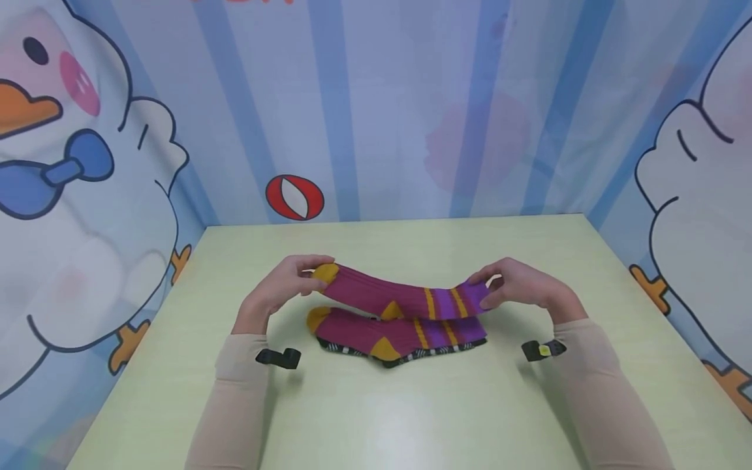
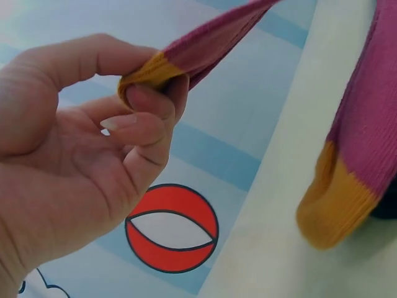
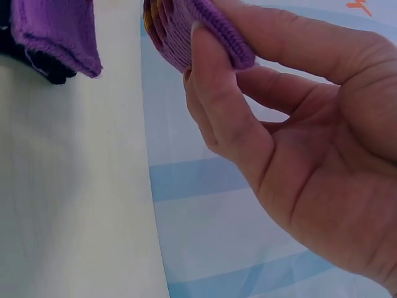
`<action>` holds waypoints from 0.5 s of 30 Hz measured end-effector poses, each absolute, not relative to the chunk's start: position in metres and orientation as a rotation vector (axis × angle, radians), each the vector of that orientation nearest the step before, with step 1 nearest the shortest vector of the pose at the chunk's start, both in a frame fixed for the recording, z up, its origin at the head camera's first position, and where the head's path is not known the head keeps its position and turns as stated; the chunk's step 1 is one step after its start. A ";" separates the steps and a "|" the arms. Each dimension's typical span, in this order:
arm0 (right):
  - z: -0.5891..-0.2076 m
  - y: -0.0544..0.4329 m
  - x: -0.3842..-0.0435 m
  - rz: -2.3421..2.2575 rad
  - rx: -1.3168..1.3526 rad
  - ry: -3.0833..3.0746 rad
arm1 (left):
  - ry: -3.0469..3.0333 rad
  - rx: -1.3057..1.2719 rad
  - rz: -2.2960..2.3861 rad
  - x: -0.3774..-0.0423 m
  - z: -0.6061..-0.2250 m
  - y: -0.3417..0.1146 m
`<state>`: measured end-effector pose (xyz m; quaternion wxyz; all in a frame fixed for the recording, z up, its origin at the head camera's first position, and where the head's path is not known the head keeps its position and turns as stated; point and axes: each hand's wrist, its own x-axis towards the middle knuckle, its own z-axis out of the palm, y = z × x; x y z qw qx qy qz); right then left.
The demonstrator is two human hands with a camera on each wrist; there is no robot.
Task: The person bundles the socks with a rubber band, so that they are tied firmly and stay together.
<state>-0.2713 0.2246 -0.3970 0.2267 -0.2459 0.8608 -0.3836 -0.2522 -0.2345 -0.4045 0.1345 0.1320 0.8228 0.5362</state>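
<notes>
A magenta sock (image 1: 376, 292) with mustard toe and heel and a purple striped cuff is stretched between both hands. My left hand (image 1: 286, 284) pinches its mustard toe (image 2: 152, 73) between thumb and fingers. At the other end my right hand (image 1: 517, 284) pinches the purple cuff (image 3: 220, 34). Just in front on the table lies a matching sock (image 1: 352, 329), flat, toe to the left. Beneath that one, a black-and-white patterned sock (image 1: 388, 362) shows along the near edge. In the head view the held sock's lower edge overlaps the lying sock.
The pale table (image 1: 376, 418) ends at a striped blue curtain (image 1: 388, 117) behind, printed with a red-and-white ball (image 1: 295, 197). Printed white birds flank the table on both sides. A black strap with a small block sits at each wrist.
</notes>
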 end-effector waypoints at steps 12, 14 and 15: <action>-0.391 0.223 -0.265 -1.051 -0.697 2.292 | 2.396 0.479 1.484 -0.239 -0.392 -0.247; -0.391 0.222 -0.264 -1.035 -0.701 2.271 | 2.419 0.494 1.438 -0.238 -0.392 -0.249; -0.392 0.222 -0.264 -1.027 -0.708 2.262 | 2.429 0.513 1.412 -0.237 -0.392 -0.250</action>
